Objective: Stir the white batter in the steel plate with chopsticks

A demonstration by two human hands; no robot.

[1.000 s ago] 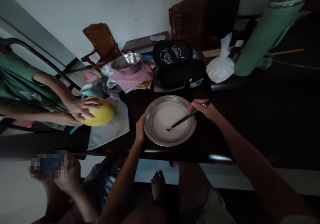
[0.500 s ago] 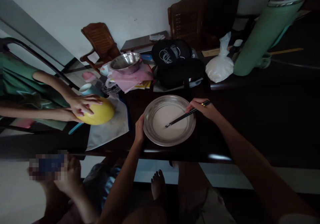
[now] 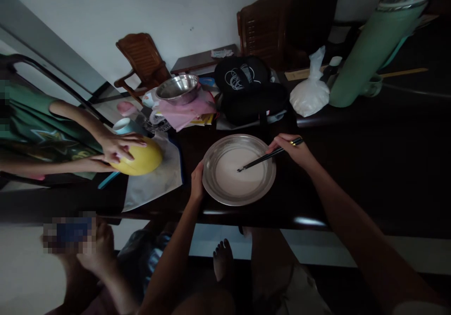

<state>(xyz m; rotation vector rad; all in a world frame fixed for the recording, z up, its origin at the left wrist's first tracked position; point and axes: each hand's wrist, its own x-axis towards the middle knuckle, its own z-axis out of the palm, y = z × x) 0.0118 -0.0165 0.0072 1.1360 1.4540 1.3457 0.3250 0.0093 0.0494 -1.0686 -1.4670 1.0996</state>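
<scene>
A wide metal bowl (image 3: 211, 188) stands on the dark table, holding a milky white liquid (image 3: 232, 181). My left hand (image 3: 198, 182) grips the bowl's left rim, fingers partly hidden behind it. Above the bowl's right side, my right hand (image 3: 291, 149) is closed around dark chopsticks (image 3: 262, 159) with a gold band. Their tips dip into the liquid near the middle of the bowl.
At the left, another person's hands hold a yellow balloon-like ball (image 3: 141, 157) over a pale cloth (image 3: 158, 183). Behind stand a smaller metal bowl (image 3: 178, 94), an open black case (image 3: 250, 103), a bag of white powder (image 3: 310, 96) and a tall green flask (image 3: 366, 61).
My right hand has moved slightly right, and the chopstick tips have shifted right and a little away from me through the liquid. My left hand and the bowl stay put.
</scene>
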